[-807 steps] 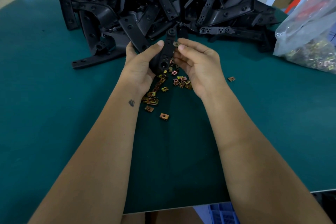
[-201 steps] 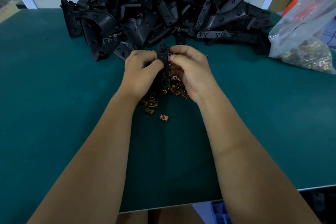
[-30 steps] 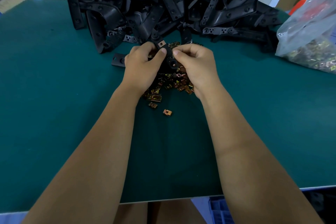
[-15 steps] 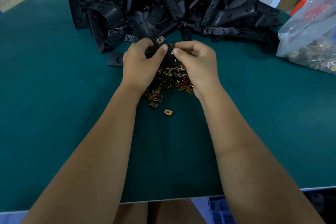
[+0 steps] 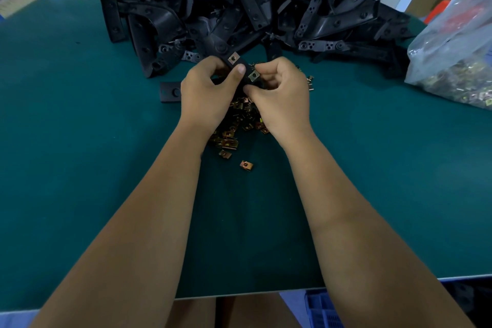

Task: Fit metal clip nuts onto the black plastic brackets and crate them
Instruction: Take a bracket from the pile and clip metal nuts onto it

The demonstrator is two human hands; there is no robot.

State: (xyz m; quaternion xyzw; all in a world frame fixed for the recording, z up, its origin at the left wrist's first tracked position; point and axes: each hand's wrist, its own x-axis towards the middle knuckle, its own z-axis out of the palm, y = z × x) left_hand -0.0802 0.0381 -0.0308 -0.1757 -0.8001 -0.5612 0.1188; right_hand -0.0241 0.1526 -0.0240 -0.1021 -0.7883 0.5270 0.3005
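A green table (image 5: 80, 168) carried a big heap of black brackets (image 5: 266, 2) at its far edge. Just in front of that heap, the left hand (image 5: 205, 96) and right hand (image 5: 282, 98) met close together, both curled round one black bracket (image 5: 241, 65) held above a scatter of loose clip nuts (image 5: 234, 130). One clip nut (image 5: 233, 58) sat on the bracket's far end; the right fingertips pinched a second clip nut (image 5: 253, 76) against it.
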